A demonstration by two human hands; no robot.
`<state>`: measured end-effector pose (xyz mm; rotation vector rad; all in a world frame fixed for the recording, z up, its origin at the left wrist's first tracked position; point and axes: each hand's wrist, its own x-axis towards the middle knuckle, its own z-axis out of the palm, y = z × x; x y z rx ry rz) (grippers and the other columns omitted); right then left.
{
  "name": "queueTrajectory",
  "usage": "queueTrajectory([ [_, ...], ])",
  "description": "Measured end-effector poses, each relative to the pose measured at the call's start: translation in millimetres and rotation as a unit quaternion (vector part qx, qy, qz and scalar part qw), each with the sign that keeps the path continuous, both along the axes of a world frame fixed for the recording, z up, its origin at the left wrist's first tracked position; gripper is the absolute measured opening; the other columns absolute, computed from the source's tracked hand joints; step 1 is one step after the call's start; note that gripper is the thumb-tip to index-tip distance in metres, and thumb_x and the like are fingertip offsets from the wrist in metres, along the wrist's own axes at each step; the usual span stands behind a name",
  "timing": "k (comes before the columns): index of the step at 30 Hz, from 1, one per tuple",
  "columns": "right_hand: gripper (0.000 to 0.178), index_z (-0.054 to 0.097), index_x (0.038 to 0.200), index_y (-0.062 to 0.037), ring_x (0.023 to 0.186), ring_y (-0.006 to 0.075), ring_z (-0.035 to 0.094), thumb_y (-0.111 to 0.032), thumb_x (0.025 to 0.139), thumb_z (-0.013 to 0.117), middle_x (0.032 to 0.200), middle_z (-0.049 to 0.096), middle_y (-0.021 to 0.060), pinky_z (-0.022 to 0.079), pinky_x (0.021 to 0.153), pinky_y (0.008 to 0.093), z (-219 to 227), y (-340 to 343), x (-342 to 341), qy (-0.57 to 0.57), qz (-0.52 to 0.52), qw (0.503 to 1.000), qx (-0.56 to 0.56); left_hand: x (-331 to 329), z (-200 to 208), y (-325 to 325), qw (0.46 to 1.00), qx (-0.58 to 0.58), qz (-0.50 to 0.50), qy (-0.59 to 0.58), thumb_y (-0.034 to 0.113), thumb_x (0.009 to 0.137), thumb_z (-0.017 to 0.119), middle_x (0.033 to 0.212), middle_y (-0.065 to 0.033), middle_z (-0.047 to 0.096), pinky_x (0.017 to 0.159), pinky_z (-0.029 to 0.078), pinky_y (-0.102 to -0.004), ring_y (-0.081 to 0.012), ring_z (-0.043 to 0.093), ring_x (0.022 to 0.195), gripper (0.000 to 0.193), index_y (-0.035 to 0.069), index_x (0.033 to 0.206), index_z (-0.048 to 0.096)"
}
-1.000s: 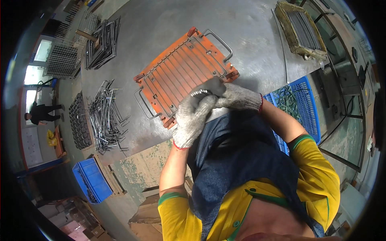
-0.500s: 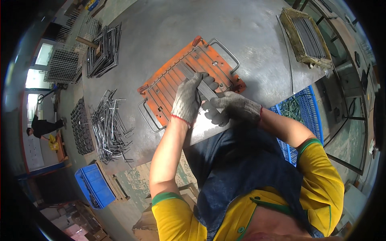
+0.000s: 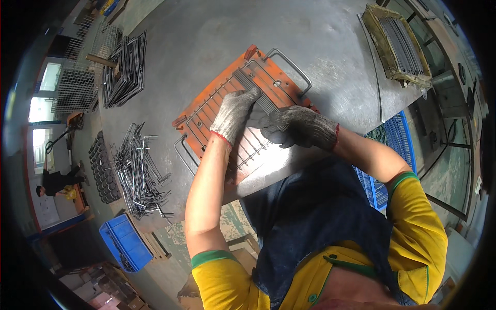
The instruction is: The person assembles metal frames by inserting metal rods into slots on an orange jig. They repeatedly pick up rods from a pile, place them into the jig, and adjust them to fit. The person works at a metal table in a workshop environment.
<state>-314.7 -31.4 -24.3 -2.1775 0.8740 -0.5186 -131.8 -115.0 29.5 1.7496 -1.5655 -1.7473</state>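
Note:
Both my hands wear grey-and-white knit work gloves and hold one bundle of thin metal rods [image 3: 266, 103] slantwise above an orange fixture. My left hand [image 3: 236, 111] wraps round the bundle's middle, thumb on top. At its near end my right hand [image 3: 298, 125] grips it, with the fingers curled underneath. The orange fixture [image 3: 211, 89] lies flat on the metal table and has parallel rods laid across it in a row. A bent wire handle [image 3: 290, 66] sticks out at its far right side, and another wire handle [image 3: 182, 155] at its left. My gloves hide part of the fixture.
A pile of bent wire pieces [image 3: 138, 173] and a stack of wire frames [image 3: 124, 70] lie on the table's left. A tray of straight rods [image 3: 400, 44] sits at the far right. Blue crates [image 3: 124, 243] stand below the table's left edge and at right. A person [image 3: 59, 182] is far left.
My hands and the bundle have shifted slightly farther over the fixture. My left hand has moved a little leftward, and more of the fixture's near part shows. The view has shifted slightly.

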Motion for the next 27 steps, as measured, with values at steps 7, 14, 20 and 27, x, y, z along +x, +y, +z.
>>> queueTrajectory([
  [7, 0.03, 0.058, 0.117, -0.0089, 0.093, 0.0206, 0.065, -0.017, 0.088, 0.062, 0.109, 0.064, 0.005, 0.055, 0.08, 0.0343, 22.5, 0.7, 2.1, 0.12, 0.016, 0.986, -0.113, -17.9, 8.6, 11.1, 0.756, -0.573, -0.2, -0.245, 0.033, 0.089, 0.058, 0.106, -0.0121, 0.059, 0.09, 0.043, -0.0434, -0.029, 0.057, 0.102, 0.039, 0.003, 0.113, 0.058],
  [14, 0.031, 0.058, 0.119, -0.0085, 0.083, 0.0193, 0.068, -0.027, 0.094, 0.057, 0.103, 0.068, 0.0079, 0.056, 0.072, 0.0341, 115.3, 20.6, -28.1, 0.185, -0.322, 0.914, 0.162, -28.4, -30.2, 19.2, 0.7, -0.615, -0.216, -0.292, 0.04, 0.085, 0.061, 0.123, -0.0165, 0.05, 0.106, 0.026, -0.0568, -0.0355, 0.042, 0.121, 0.056, 0.002, 0.125, 0.052],
  [20, 0.025, 0.061, 0.112, -0.0134, 0.098, 0.0285, 0.065, -0.018, 0.088, 0.059, 0.117, 0.062, 0.0101, 0.055, 0.079, 0.0371, 32.2, -1.0, -75.6, 0.025, -0.388, 0.895, -0.219, -41.7, -26.9, 20.0, 0.664, -0.661, -0.237, -0.258, 0.033, 0.088, 0.057, 0.128, -0.0164, 0.049, 0.107, 0.026, -0.0551, -0.0363, 0.042, 0.125, 0.046, 0.004, 0.124, 0.053],
  [27, 0.036, 0.059, 0.123, -0.0093, 0.091, 0.025, 0.067, -0.03, 0.093, 0.057, 0.105, 0.066, 0.012, 0.054, 0.077, 0.037, -7.4, -0.6, -60.6, -0.017, -0.433, 0.898, -0.075, -0.3, -20.0, 24.4, 0.681, -0.621, -0.308, -0.238, 0.026, 0.087, 0.055, 0.126, -0.0147, 0.05, 0.109, 0.025, -0.0564, -0.0316, 0.042, 0.127, 0.045, 0.004, 0.126, 0.051],
])
